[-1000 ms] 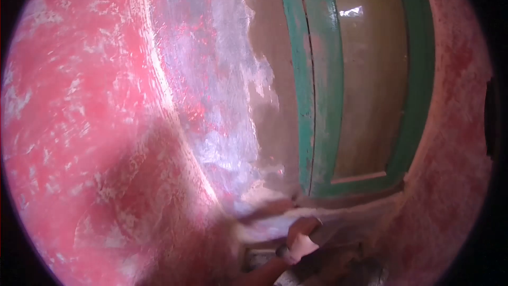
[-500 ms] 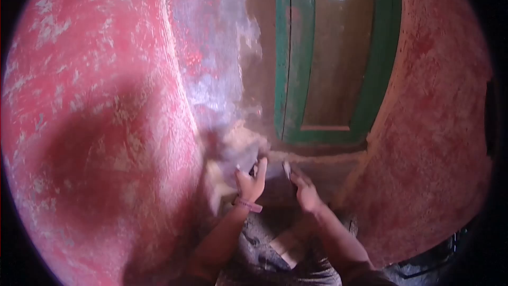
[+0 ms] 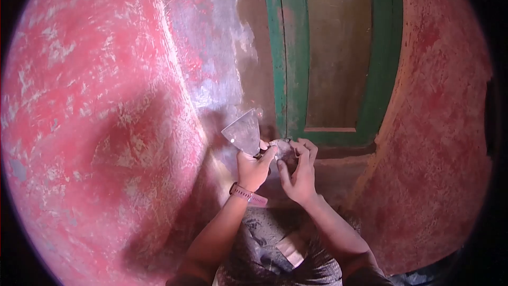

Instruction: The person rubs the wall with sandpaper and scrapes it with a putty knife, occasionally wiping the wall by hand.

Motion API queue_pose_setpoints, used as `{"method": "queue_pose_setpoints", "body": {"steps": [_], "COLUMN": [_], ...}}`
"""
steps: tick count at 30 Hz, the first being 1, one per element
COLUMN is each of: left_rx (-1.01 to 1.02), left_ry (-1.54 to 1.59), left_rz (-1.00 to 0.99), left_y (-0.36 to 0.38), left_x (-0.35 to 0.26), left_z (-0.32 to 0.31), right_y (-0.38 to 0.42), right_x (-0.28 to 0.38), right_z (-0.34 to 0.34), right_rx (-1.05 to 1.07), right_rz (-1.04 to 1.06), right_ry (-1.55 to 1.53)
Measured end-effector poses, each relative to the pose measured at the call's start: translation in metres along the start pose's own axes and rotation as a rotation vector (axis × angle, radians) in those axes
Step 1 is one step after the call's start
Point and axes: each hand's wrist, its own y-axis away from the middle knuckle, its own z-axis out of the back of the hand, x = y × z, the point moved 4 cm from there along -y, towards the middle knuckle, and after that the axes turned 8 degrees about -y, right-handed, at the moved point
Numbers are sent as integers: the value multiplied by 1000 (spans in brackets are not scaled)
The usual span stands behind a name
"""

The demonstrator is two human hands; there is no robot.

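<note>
My left hand (image 3: pixel 253 172), wearing a reddish wristband (image 3: pixel 248 195), is closed around a putty knife (image 3: pixel 243 131). The knife's broad grey blade points up and to the left, in front of the wall; its handle is mostly hidden in the hand. Between my two hands is a small, crumpled, greyish-white piece (image 3: pixel 284 149), perhaps sandpaper. The left thumb and fingertips touch its left side. Curled round its right side are the fingers of my right hand (image 3: pixel 300 177). Both hands are in front of the lower corner of a green-framed panel (image 3: pixel 299 74).
A red, patchy wall (image 3: pixel 100 90) curves along the left, and another red wall (image 3: pixel 434 169) stands close on the right. Between them is a grey and brown scraped strip (image 3: pixel 219 69). Below my hands, a pale block-like piece (image 3: pixel 291 249) lies near my clothing.
My hands have come together, the right moving up and left to the left one. The putty knife's blade now faces the camera more fully. The crumpled piece is now between both hands.
</note>
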Motion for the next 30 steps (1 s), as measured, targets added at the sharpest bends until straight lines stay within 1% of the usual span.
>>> {"method": "queue_pose_setpoints", "body": {"steps": [1, 2, 4, 5, 7, 8, 9, 10, 11, 12, 13, 14, 16, 18, 19, 21, 24, 28, 30], "left_rx": [-16, -32, -39, -36, -15, -6, -38, -54, -69, -80, -100, -118, -160, -235, -307, -351, -312, -358, -357], "left_ry": [2, 4, 10, 16, -6, -12, -74, -114, -151, -190, -214, -197, -151, -377, -478, -758, -767, -676, -624], "left_rz": [-21, -42, 96, 167, 121, 95, 127, 206, 286, 362, 180, 174, 165, -83, -210, -314, -160, -197, -153], "left_y": [-5, -9, -18, -22, -32, -39, -45, -48, -50, -53, -63, -65, -69, -63, -56, -43, -41, -60, -70], "left_x": [-3, -6, -9, -10, -19, -20, -15, -17, -20, -21, -8, 11, 31, 50, 44, 65, 57, 45, 35], "left_z": [-3, -4, -5, -6, -8, -7, -4, 2, 11, 16, 21, 28, 38, 48, 46, 59, 62, 63, 61], "right_y": [-4, -5, -7, -12, -28, -38, -47, -54, -63, -71, -81, -90, -109, -121, -121, -118, -109, -104, -107], "right_x": [1, -1, -3, -5, -12, -14, -13, -14, -16, -18, -19, -21, -26, -32, -38, -52, -66, -76, -76], "right_z": [1, -2, -7, -10, -12, -11, -9, -9, -11, -14, -20, -25, -37, -50, -57, -70, -86, -91, -92], "right_rx": [36, -1, -78, -53, -3, -37, -66, -89, -114, -119, -132, -146, -179, -206, -208, -218, -232, -267, -281], "right_rz": [33, 61, 115, 157, 241, 239, 236, 229, 279, 279, 280, 281, 333, 371, 368, 362, 298, 337, 354], "right_ry": [-12, -18, -26, 2, 68, 93, 119, 146, 176, 180, 186, 193, 309, 400, 415, 446, 503, 513, 526]}}
